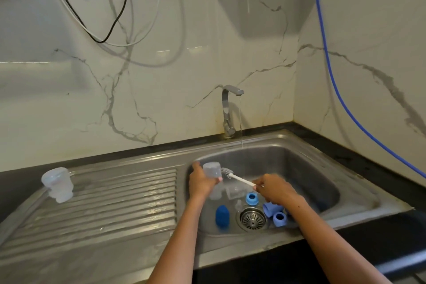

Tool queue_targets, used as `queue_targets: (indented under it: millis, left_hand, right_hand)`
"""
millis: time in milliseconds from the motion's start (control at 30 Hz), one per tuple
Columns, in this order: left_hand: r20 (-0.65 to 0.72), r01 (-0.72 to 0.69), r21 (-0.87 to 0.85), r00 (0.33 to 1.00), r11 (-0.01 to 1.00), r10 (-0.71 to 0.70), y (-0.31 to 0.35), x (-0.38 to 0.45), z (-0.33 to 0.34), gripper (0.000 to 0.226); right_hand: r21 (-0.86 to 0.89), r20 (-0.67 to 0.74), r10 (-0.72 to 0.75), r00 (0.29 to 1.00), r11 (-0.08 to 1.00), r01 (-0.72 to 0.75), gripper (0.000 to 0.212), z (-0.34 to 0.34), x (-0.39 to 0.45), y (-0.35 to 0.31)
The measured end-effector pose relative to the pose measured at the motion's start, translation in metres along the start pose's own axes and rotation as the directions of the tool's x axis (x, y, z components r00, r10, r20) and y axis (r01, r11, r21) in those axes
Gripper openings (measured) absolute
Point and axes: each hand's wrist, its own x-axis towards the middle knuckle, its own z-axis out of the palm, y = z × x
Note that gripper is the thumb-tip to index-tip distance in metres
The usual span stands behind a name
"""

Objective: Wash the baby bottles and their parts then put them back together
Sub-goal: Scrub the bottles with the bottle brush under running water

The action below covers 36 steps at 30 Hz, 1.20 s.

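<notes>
Steel sink (299,157), frame centre: left hand (200,182) gripped a light, wet-slick clear bottle (212,169); right hand (274,188) pinched the brush (232,176) handle.

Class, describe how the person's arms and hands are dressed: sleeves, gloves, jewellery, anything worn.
Both forearms are bare up to the frame's edge, with no sleeves in view. The left hand and right hand wear no gloves. No rings, watch or bracelets are visible, though the picture is somewhat blurred.

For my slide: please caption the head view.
Left hand holds clear bottle; right hand holds brush beside it.
</notes>
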Motion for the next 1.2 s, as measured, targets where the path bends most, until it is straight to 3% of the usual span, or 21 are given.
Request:
queue_targets:
  millis: [100,233,333,400,533,633,700,767,833,1033,1200]
  left_hand:
    - [-0.028,-0.001,-0.135,1.0,0.991,-0.003,0.004,0.006,-0.002,0.063]
    - [0.2,0.137,-0.463,0.979,0.876,-0.048,0.005,0.005,-0.008,0.032]
    - [0.142,0.049,-0.227,0.99,0.973,-0.017,-0.002,0.005,-0.005,0.037]
    - [0.218,0.043,-0.252,0.976,0.967,0.014,-0.004,0.001,-0.001,0.042]
    - [0.218,0.009,-0.055,0.976,0.998,0.003,-0.01,0.002,0.004,0.043]
    - [0.272,-0.142,0.124,0.957,0.982,0.104,-0.015,0.001,0.007,0.05]
    - [0.197,-0.13,0.212,0.977,0.969,0.088,-0.011,-0.004,0.01,0.052]
    - [0.061,-0.238,0.322,0.971,0.916,0.231,-0.003,-0.009,0.011,0.056]
    - [-0.003,-0.302,0.241,0.95,0.922,0.312,0.012,-0.016,0.007,0.059]
    - [-0.117,-0.262,0.026,0.958,0.965,0.263,0.021,-0.014,-0.063,0.068]
    - [-0.294,-0.214,0.014,0.933,0.977,0.209,-0.012,-0.018,-0.162,0.066]
  right_hand:
    - [0.0,0.017,-0.001,1.0,1.0,0.001,0.028,-0.002,0.0,0.0]
    - [0.016,0.026,-0.002,1.0,1.0,0.002,0.029,-0.002,-0.002,-0.003]
    - [0.025,0.035,-0.003,0.999,1.0,0.002,0.029,-0.001,-0.005,-0.002]
    - [0.022,0.042,-0.002,0.999,1.0,0.001,0.029,-0.001,-0.006,-0.001]
    - [0.019,0.048,0.007,0.999,1.0,-0.007,0.029,0.0,-0.005,-0.002]
    - [0.02,0.042,0.005,0.999,1.0,-0.006,0.028,0.001,-0.006,-0.006]
    - [-0.002,0.031,0.014,0.999,1.0,-0.014,0.028,0.003,-0.009,-0.008]
    - [-0.05,0.002,0.027,1.0,0.998,-0.027,0.029,0.003,-0.013,-0.012]
    - [-0.051,-0.036,0.033,0.999,0.998,-0.034,0.029,0.0,-0.017,-0.017]
    - [0.16,-0.102,0.044,0.994,0.987,-0.027,0.031,0.002,-0.024,-0.056]
    - [0.357,-0.107,0.073,0.992,0.934,-0.03,0.029,0.023,-0.029,-0.103]
